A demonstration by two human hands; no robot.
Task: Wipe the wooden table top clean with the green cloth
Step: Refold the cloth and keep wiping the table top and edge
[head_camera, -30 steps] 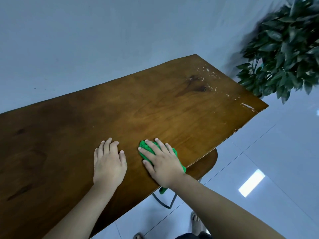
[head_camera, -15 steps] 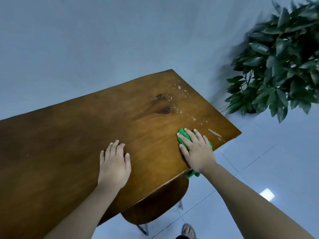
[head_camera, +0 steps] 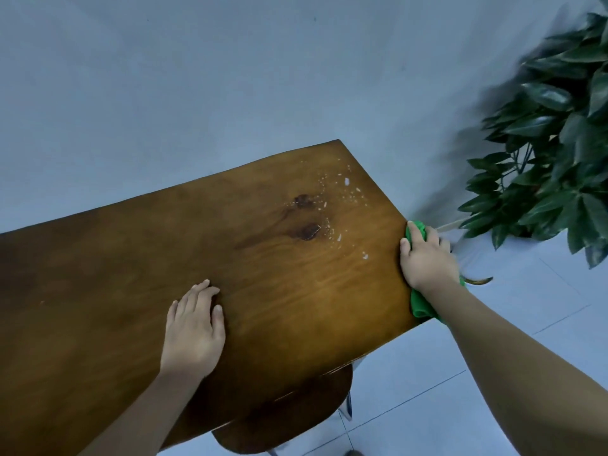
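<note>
1. I see my right hand (head_camera: 427,258) at the right edge of the wooden table top (head_camera: 230,274), right of the frame's centre, fingers curled over the green cloth (head_camera: 419,304) and gripping it against the table's edge.
2. The green cloth shows in two patches: a small bit above my knuckles and a larger fold hanging below my wrist, off the table's corner. The rest is hidden under the hand.
3. My left hand (head_camera: 194,327) lies flat on the wood in the lower middle of the frame, palm down, fingers together and relaxed, holding nothing, well apart from the cloth.
4. White specks and smears (head_camera: 342,205) are scattered over the table top's far right corner, between two dark knots (head_camera: 307,230) in the grain and the corner itself. They lie near the cloth but are not touching it.
5. A leafy green plant (head_camera: 552,153) fills the upper right of the frame, standing on the floor just beyond the table's right end, close to my right hand.
6. A dark wooden chair seat (head_camera: 289,419) pokes out from under the table's near edge at the bottom centre, with a metal leg beside it.
7. A pale tiled floor (head_camera: 411,373) spreads across the lower right, and a plain grey wall (head_camera: 197,77) covers the upper left.
</note>
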